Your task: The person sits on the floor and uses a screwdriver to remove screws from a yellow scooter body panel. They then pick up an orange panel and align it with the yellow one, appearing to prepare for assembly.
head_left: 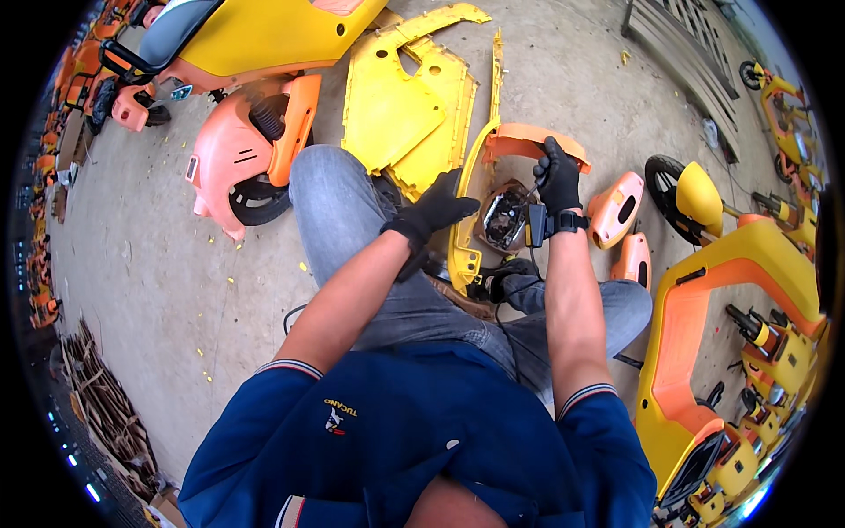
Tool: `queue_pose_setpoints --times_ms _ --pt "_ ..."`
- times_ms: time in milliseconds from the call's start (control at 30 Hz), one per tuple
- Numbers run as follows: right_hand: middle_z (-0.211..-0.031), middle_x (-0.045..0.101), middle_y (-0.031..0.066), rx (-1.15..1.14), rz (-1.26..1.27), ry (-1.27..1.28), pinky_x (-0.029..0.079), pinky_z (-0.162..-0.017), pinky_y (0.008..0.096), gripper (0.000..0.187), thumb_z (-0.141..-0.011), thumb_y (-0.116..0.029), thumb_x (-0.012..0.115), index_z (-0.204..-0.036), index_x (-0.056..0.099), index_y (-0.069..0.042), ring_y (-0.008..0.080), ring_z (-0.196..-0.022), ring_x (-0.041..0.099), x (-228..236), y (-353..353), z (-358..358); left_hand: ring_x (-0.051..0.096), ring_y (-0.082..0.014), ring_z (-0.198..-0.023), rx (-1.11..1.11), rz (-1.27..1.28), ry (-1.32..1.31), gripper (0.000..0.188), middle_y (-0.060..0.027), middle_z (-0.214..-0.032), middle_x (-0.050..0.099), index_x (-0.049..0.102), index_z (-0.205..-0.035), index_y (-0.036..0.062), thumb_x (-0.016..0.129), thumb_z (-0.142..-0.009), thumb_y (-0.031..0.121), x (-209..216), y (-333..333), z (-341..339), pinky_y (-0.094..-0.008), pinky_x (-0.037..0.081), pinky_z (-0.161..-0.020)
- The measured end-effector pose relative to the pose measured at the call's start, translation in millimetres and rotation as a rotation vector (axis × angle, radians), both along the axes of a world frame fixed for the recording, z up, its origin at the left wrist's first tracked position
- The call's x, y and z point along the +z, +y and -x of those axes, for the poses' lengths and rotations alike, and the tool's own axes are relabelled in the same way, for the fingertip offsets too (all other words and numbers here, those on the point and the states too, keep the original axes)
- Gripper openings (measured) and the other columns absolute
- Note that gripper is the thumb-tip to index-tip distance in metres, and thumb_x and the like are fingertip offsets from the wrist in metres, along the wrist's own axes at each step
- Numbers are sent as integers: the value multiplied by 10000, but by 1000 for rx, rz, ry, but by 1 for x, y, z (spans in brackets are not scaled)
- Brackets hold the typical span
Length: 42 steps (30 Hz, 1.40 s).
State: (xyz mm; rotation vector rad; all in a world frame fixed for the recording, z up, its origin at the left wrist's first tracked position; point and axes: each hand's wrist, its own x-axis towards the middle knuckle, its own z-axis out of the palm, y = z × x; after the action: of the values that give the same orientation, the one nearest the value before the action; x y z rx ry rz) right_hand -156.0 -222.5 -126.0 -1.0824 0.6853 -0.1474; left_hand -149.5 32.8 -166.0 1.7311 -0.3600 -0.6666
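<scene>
My left hand (440,204), in a black glove, is closed on the edge of a long curved yellow trim panel (464,242) that stands between my legs. An orange curved strip (528,134) meets the panel's upper part and arches away to the right. My right hand (558,180), also gloved, is closed just below that strip's right end. A thin shaft shows by its fingers; what the hand holds is mostly hidden. Under the strip, beside the panel, lies an open bag or box of small metal parts (504,218). A small black device (536,225) hangs at my right wrist.
Yellow body panels (396,110) lie ahead on the concrete floor. A pink-orange front shell with wheel (242,158) stands left, and pink covers (614,209) lie right. A yellow-orange scooter frame (678,326) stands close on the right, a slatted pallet (691,66) far right.
</scene>
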Motion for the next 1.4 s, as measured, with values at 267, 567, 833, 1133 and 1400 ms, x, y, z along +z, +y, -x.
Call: queue_pose_setpoints --times_ms 267,567,833,1133,1400 --pt "-617 557 -7 -38 -66 -53 369 -389 219 157 -914 -259 655 -912 595 -114 96 -458 489 3 0 -13 594 -320 -1070 2 -18 -5 748 -252 -1219 561 448 -1352 -23 739 -718 249 -5 0 -1 -391 495 -900" --pt "-822 671 67 -105 -202 -161 430 -434 220 117 -928 -190 633 -971 572 -100 65 -518 485 -2 6 -28 636 -280 -954 -12 -33 16 711 -237 -1166 586 447 -1351 -22 707 -715 163 22 7 -2 -367 529 -802" --pt "-767 646 50 -45 -120 -121 425 -429 223 130 -916 -184 635 -970 578 -80 74 -507 491 1 6 -20 606 -243 -947 19 -86 -151 706 -183 -1144 598 405 -1368 -21 716 -761 160 2 5 0 -362 510 -795" --pt "-668 553 2 48 96 -35 425 -446 234 197 -906 -218 651 -953 601 -33 85 -469 471 27 27 -16 526 -295 -1202 50 -70 154 877 -264 -1346 475 312 -1416 -52 773 -737 260 30 1 -30 -364 449 -974" --pt "-640 525 5 54 104 -126 402 -417 248 202 -900 -212 666 -935 592 -27 90 -454 465 23 51 -23 544 -345 -1188 148 -241 -445 794 -261 -1246 563 429 -1349 -14 777 -708 298 25 -6 -66 -392 444 -980"
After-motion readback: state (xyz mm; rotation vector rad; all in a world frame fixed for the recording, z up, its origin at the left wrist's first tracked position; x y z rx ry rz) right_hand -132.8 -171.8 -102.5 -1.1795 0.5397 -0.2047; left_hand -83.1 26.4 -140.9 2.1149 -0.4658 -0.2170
